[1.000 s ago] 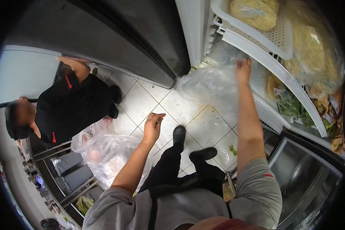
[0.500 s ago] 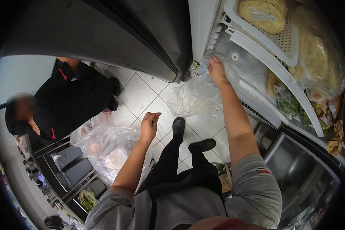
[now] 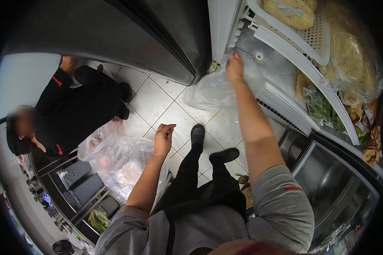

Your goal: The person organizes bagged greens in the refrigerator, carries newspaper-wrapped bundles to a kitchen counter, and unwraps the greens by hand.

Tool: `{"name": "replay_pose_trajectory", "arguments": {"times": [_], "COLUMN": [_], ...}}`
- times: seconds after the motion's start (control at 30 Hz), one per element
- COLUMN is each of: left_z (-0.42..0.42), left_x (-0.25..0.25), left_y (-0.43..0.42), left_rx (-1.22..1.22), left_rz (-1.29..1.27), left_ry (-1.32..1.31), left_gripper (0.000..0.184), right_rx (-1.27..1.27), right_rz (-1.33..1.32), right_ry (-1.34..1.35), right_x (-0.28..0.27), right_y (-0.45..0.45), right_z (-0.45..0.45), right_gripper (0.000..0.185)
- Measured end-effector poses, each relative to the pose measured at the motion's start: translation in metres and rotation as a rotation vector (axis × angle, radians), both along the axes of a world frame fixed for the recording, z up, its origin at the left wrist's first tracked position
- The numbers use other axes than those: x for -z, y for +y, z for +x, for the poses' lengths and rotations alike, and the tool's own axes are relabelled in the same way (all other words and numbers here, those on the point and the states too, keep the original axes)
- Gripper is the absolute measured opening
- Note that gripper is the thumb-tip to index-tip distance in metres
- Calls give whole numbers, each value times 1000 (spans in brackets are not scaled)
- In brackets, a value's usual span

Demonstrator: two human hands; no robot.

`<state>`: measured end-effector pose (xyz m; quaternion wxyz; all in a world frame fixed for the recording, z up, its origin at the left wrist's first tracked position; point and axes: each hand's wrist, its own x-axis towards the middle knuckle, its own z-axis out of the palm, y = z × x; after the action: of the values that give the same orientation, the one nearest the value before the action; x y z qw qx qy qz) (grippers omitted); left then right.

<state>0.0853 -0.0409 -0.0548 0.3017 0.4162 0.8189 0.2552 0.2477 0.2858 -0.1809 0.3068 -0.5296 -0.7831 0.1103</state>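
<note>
Basket (image 3: 317,39): white, perforated, bearing noodles (image 3: 290,13). Wrapped noodles (image 3: 349,57) noted just right of basket. Greens (image 3: 321,109) and brown paper (image 3: 372,146) sighted below basket. Dark door (image 3: 115,34) stands left of basket; person (image 3: 83,112) in black, farther left.

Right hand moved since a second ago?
Yes, the right hand has shifted left in the view, away from the white shelf edge and closer to the white side wall.

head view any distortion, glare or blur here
Head view: fisheye bowing, edges fading to black; head view: whitish sheen on the floor tiles and the plastic bag in the right hand; head view: a blurred patch covers the co-worker's face.
</note>
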Motion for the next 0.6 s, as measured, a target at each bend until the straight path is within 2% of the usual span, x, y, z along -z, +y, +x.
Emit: {"name": "replay_pose_trajectory", "arguments": {"times": [0.03,0.1,0.13,0.2,0.27,0.3,0.4,0.5,0.6], "left_z": [0,-1,-2,-5,-5,-5,-4,-4,-7], "left_x": [-1,-3,-1,7,8,10,11,10,17], "left_y": [0,-2,-5,-9,-9,-10,-11,-9,-9], "left_rx": [7,36,47,52,47,46,36,28,61], "left_rz": [3,21,30,35,-14,-16,10,-41,13], "left_ry": [5,10,-4,-5,9,7,-17,-61,-31], "left_gripper": [16,15,14,16,16,16,16,15,16], "right_rx": [7,-107,-88,173,190,189,176,164,231], "right_rz": [3,-248,-180,-57,-330,-331,-411,-430,-486], "right_ry": [5,62,-23,-112,-312,-315,-584,-605,-570], "right_x": [-13,-40,-38,-34,-38,-43,-61,-73,-80], "right_y": [-6,-12,-4,22,34,36,39,44,39], "right_z": [3,11,26,60,90,93,93,90,85], "right_gripper": [20,27,28,29,29,29,31,30,29]}}
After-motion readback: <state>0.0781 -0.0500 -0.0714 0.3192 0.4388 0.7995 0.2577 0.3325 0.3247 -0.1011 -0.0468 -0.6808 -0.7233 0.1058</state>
